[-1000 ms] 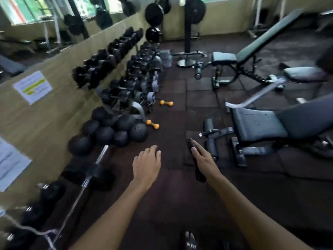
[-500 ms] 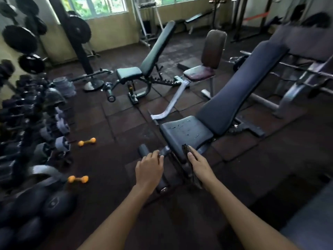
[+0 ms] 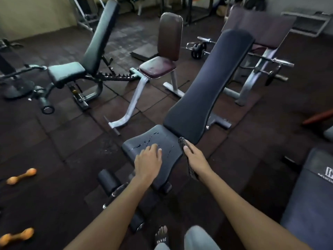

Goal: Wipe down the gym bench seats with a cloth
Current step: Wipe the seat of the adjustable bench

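A black incline bench stands right in front of me. Its seat pad (image 3: 160, 141) carries scattered water drops, and its long backrest (image 3: 210, 87) rises away to the upper right. My left hand (image 3: 147, 162) hovers flat over the near part of the seat, fingers apart, holding nothing. My right hand (image 3: 195, 159) is at the seat's right edge, shut on a dark patterned cloth (image 3: 182, 141) that sticks out past my fingertips and hangs below my wrist.
A second black incline bench (image 3: 68, 71) stands at the left, a maroon upright seat (image 3: 158, 66) behind. A preacher bench with a barbell (image 3: 270, 60) is at the right. Two orange dumbbells (image 3: 21, 175) lie on the floor at the left. Another pad (image 3: 313, 195) fills the right edge.
The view has swung right from the dumbbell rack to the bench, which is now close. Both hands have moved forward over the seat, the right still gripping the cloth.
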The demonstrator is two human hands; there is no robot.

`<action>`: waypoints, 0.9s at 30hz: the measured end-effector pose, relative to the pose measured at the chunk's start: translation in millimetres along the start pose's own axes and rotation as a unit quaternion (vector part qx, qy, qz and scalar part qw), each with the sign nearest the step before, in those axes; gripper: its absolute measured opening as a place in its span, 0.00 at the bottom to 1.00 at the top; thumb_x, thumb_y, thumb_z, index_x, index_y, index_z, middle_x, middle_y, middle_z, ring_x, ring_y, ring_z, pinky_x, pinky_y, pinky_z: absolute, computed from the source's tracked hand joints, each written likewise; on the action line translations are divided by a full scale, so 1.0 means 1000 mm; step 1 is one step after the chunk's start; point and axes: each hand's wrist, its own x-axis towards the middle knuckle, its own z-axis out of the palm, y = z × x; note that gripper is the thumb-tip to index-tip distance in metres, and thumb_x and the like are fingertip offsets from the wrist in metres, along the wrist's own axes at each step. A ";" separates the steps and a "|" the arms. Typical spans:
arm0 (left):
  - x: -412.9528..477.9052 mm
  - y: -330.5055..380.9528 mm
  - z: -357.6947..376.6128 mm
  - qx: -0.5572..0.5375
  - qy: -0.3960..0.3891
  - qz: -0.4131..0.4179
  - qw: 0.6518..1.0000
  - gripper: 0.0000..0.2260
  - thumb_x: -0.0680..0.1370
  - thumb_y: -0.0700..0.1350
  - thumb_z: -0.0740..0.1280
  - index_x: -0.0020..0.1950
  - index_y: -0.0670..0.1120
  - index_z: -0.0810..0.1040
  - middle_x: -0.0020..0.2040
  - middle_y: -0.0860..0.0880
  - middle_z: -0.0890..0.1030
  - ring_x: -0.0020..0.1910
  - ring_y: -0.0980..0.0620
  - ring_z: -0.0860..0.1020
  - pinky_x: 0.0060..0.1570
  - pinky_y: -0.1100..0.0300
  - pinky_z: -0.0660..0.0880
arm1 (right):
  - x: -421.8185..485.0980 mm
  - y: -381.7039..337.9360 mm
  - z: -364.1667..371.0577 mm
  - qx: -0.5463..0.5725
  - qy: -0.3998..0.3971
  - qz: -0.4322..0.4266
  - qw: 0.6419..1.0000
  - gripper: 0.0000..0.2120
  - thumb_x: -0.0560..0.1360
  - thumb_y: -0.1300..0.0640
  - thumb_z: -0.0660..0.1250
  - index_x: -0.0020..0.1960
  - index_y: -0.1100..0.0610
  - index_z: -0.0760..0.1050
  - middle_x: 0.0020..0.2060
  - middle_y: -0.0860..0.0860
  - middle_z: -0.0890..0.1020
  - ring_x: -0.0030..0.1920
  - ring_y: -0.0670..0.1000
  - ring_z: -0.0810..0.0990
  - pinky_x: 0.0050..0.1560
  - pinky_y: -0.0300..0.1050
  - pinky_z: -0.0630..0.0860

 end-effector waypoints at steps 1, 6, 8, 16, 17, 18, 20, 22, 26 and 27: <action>0.016 0.001 0.005 -0.008 -0.005 -0.005 1.000 0.14 0.84 0.52 0.54 0.62 0.48 0.75 0.57 0.48 0.80 0.57 0.45 0.77 0.52 0.50 0.72 | 0.016 -0.003 -0.003 -0.005 -0.004 0.009 1.000 0.21 0.83 0.49 0.58 0.75 0.48 0.66 0.73 0.44 0.69 0.74 0.48 0.66 0.75 0.48 0.62; 0.085 -0.004 0.045 -0.026 -0.023 -0.064 0.997 0.16 0.83 0.52 0.55 0.67 0.49 0.73 0.61 0.50 0.79 0.62 0.47 0.75 0.57 0.50 0.72 | 0.101 0.001 -0.013 -0.049 -0.044 0.038 0.997 0.20 0.83 0.51 0.58 0.75 0.48 0.67 0.72 0.45 0.71 0.73 0.47 0.67 0.73 0.44 0.63; 0.110 -0.009 0.068 -0.024 -0.024 -0.100 0.994 0.16 0.83 0.52 0.56 0.68 0.49 0.73 0.62 0.50 0.78 0.62 0.46 0.74 0.58 0.50 0.72 | 0.144 0.013 -0.014 -0.085 -0.074 0.047 0.993 0.20 0.83 0.50 0.58 0.75 0.47 0.67 0.73 0.45 0.71 0.73 0.49 0.67 0.72 0.46 0.64; 0.162 -0.028 0.242 -0.066 -0.038 -0.282 0.956 0.19 0.82 0.50 0.60 0.72 0.47 0.71 0.68 0.48 0.75 0.67 0.47 0.71 0.65 0.50 0.68 | 0.306 0.125 0.014 -0.260 -0.208 0.004 0.943 0.21 0.83 0.50 0.57 0.75 0.45 0.65 0.73 0.44 0.70 0.73 0.48 0.67 0.73 0.45 0.63; 0.164 -0.032 0.267 -0.067 -0.039 -0.299 0.951 0.19 0.82 0.50 0.61 0.72 0.47 0.70 0.69 0.49 0.73 0.69 0.47 0.70 0.66 0.50 0.67 | 0.318 0.143 0.018 -0.271 -0.225 -0.016 0.936 0.21 0.83 0.50 0.57 0.76 0.44 0.64 0.74 0.43 0.69 0.74 0.46 0.66 0.74 0.45 0.62; 0.168 -0.037 0.290 -0.064 -0.040 -0.312 0.947 0.20 0.82 0.50 0.61 0.73 0.48 0.69 0.71 0.49 0.72 0.71 0.48 0.68 0.69 0.50 0.66 | 0.330 0.161 0.023 -0.285 -0.242 -0.040 0.927 0.21 0.83 0.50 0.57 0.76 0.43 0.63 0.75 0.42 0.67 0.75 0.44 0.64 0.75 0.44 0.61; 0.178 -0.052 0.335 -0.047 -0.036 -0.324 0.944 0.22 0.82 0.50 0.61 0.75 0.47 0.66 0.75 0.48 0.67 0.75 0.47 0.64 0.73 0.48 0.62 | 0.353 0.196 0.034 -0.336 -0.260 -0.108 0.899 0.22 0.83 0.51 0.57 0.77 0.44 0.62 0.76 0.42 0.64 0.77 0.45 0.59 0.75 0.42 0.58; 0.193 -0.073 0.371 -0.020 -0.013 -0.323 0.946 0.24 0.82 0.50 0.60 0.77 0.47 0.63 0.78 0.47 0.63 0.77 0.46 0.60 0.75 0.46 0.57 | 0.372 0.232 0.044 -0.407 -0.247 -0.218 0.852 0.22 0.83 0.52 0.57 0.77 0.48 0.63 0.76 0.46 0.65 0.77 0.50 0.61 0.73 0.45 0.62; 0.217 -0.114 0.411 0.038 0.031 -0.326 0.944 0.25 0.83 0.52 0.54 0.79 0.46 0.58 0.80 0.46 0.56 0.79 0.47 0.53 0.78 0.46 0.49 | 0.392 0.289 0.056 -0.490 -0.228 -0.400 0.740 0.22 0.84 0.51 0.56 0.77 0.50 0.62 0.77 0.50 0.63 0.77 0.56 0.61 0.73 0.55 0.65; 0.219 -0.118 0.416 0.050 0.033 -0.325 0.944 0.25 0.84 0.53 0.51 0.80 0.46 0.56 0.80 0.46 0.55 0.80 0.47 0.51 0.78 0.46 0.47 | 0.397 0.294 0.060 -0.498 -0.227 -0.427 0.720 0.22 0.84 0.50 0.56 0.78 0.49 0.61 0.77 0.50 0.62 0.78 0.56 0.60 0.73 0.55 0.64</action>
